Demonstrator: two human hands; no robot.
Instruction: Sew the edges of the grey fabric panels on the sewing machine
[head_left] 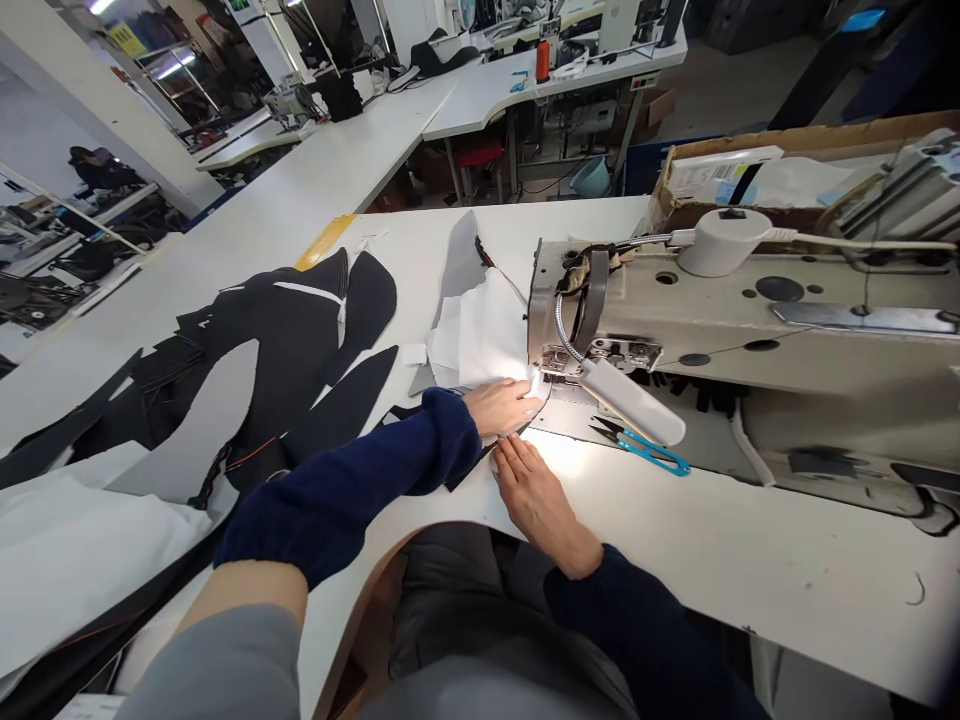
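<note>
A sewing machine (645, 310) stands at the right, its small lamp (634, 400) lighting the needle area. My left hand (501, 407) lies flat on white and dark fabric just left of the presser foot, fingers stretched toward it. Close below, my right hand (536, 495) has its fingers together on the near edge of the dark fabric piece (466, 476), seeming to pinch it; the thumb is partly hidden. White fabric (491, 335) and a grey piece (459, 255) spread behind my left hand. Blue-handled thread snips (649, 450) rest on the machine bed, right of both hands.
Black cut fabric pieces (277, 330) are piled on the left of the white table (675, 540), with grey and white pieces (82, 560) nearer me. A cardboard box (667, 190) stands behind the machine. Other worktables and an orange thread spool (542, 62) are farther back.
</note>
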